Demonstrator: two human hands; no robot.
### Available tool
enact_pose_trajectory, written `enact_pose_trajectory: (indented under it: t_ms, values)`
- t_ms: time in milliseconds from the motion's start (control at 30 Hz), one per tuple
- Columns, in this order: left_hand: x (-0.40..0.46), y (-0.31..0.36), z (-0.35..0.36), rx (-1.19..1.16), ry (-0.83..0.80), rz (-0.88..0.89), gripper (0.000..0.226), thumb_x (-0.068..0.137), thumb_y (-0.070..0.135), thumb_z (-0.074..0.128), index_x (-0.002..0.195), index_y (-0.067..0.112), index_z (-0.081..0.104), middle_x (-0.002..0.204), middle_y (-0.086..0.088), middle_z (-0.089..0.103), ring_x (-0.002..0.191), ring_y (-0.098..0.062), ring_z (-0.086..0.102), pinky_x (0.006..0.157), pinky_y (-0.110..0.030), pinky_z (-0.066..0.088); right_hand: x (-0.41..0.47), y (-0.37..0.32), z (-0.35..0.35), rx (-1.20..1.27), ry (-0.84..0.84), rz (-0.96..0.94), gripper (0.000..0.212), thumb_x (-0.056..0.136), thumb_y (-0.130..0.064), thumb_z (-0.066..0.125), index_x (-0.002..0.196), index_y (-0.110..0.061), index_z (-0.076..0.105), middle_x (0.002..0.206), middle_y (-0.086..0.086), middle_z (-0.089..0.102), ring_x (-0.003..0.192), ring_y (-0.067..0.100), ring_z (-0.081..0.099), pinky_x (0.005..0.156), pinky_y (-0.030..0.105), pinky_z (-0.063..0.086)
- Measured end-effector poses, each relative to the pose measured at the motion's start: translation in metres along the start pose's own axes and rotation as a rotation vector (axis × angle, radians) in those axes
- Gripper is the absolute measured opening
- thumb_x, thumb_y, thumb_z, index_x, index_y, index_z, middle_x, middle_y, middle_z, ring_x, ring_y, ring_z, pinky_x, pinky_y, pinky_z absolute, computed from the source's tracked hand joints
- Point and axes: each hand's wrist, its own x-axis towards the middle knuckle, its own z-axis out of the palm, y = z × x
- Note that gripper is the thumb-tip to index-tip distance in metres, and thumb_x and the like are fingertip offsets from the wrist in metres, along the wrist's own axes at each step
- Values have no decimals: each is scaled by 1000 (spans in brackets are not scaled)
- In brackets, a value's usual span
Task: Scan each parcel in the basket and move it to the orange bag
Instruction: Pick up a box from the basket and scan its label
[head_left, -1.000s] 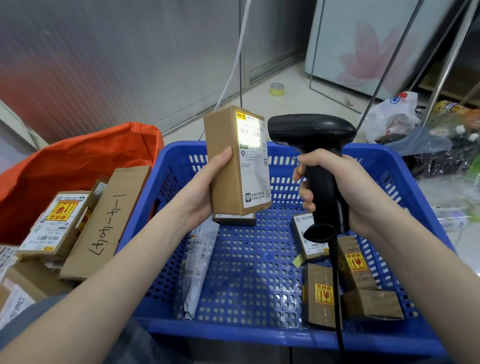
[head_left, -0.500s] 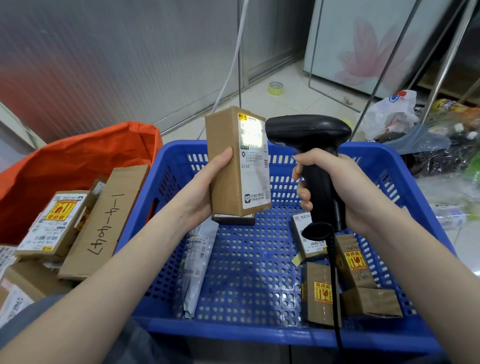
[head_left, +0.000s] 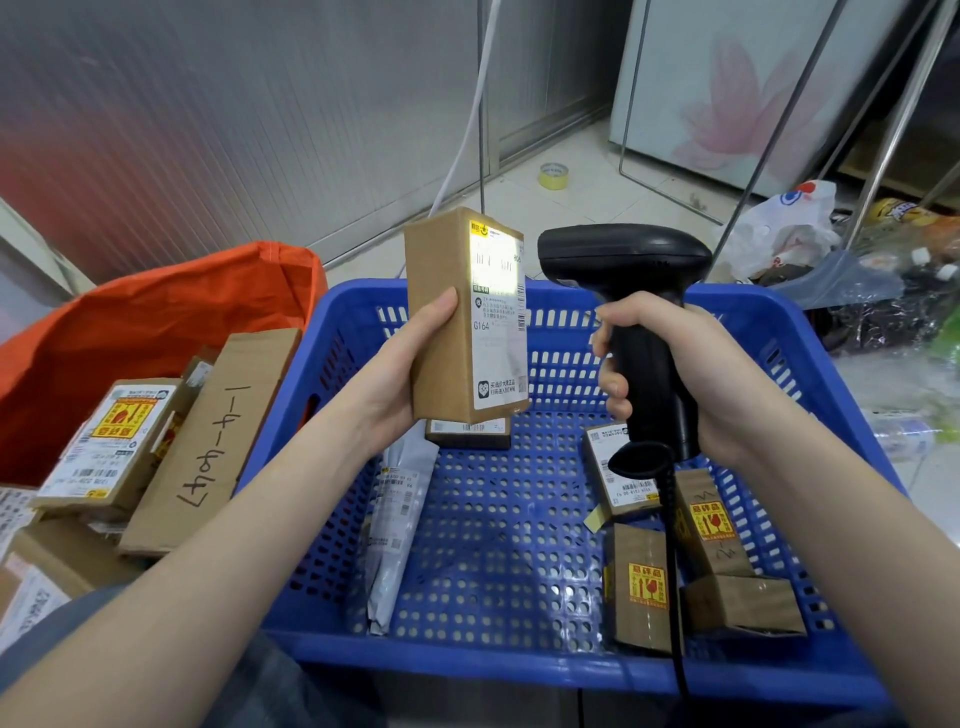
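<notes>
My left hand (head_left: 402, 369) grips a tall brown cardboard parcel (head_left: 452, 332) upright above the blue basket (head_left: 810, 353), its white label facing right. My right hand (head_left: 680, 374) holds a black barcode scanner (head_left: 626, 260) by the handle, its head aimed at the label. Bright scanner light falls on the label's top. Inside the basket lie a grey poly mailer (head_left: 402, 514), a flat box (head_left: 467, 434) under the held parcel and several small brown boxes (head_left: 644, 587) at the right. The orange bag (head_left: 156, 322) stands left of the basket with several parcels (head_left: 208, 447) in it.
The scanner's black cable (head_left: 678, 597) hangs down over the basket's right side. A yellow tape roll (head_left: 554, 175) lies on the tiled floor behind. Plastic bags and bottles (head_left: 841, 260) are piled at the right, with metal rods leaning above them.
The parcel and scanner stay held close together with almost no shift. The view has drifted slightly.
</notes>
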Motion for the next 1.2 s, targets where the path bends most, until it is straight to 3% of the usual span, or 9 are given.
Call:
enact_pose_trajectory:
  t_ms: [300, 600, 767, 867, 1000, 1100, 1200]
  values:
    - [1, 1, -2, -54, 7, 6, 40, 77, 44, 57, 111, 25, 63, 97, 6, 75, 87, -9, 71, 71, -28, 58, -1, 0, -2, -11, 0, 1, 24, 84, -27, 61, 71, -8, 55, 63, 11, 48, 49, 19, 44, 48, 29, 42]
    - [3, 0, -4, -44, 7, 2, 40, 76, 45, 57, 110, 25, 63, 96, 6, 75, 86, -9, 71, 72, -29, 59, -1, -3, -1, 2, 9, -4, 22, 85, -24, 60, 73, -7, 56, 66, 8, 51, 50, 18, 46, 46, 28, 42]
    - [3, 0, -4, -35, 18, 4, 37, 78, 45, 56, 109, 26, 63, 95, 7, 75, 86, -9, 70, 74, -30, 57, -4, -4, 4, -26, -8, -26, 18, 89, -20, 59, 83, -3, 58, 67, 2, 60, 47, 14, 48, 44, 26, 42]
    - [1, 2, -4, -44, 24, 1, 41, 76, 47, 57, 111, 25, 64, 98, 6, 74, 88, -10, 70, 75, -30, 57, -4, -6, 8, -27, -21, -27, 28, 87, -22, 61, 95, 4, 62, 81, 7, 64, 51, 15, 49, 46, 27, 42]
    - [-4, 10, -10, -73, 81, -43, 57, 73, 55, 61, 121, 24, 63, 106, 2, 73, 92, -15, 70, 78, -35, 54, -5, -7, 20, -71, -40, -47, 38, 87, -25, 63, 106, 8, 60, 86, 10, 63, 53, 17, 51, 48, 30, 44]
    - [-14, 26, -23, -88, 153, -26, 44, 80, 55, 59, 109, 25, 67, 103, -1, 74, 89, -17, 70, 83, -37, 55, -6, -9, 37, -61, -64, -51, 34, 88, -25, 62, 106, 3, 60, 83, 5, 64, 52, 15, 52, 47, 28, 44]
    - [-30, 47, -47, -67, 220, 9, 42, 84, 56, 55, 113, 27, 66, 104, -1, 74, 91, -19, 72, 74, -34, 57, -3, -13, 63, -46, -80, -60, 31, 88, -24, 62, 105, 2, 60, 87, 8, 63, 53, 16, 50, 47, 29, 43]
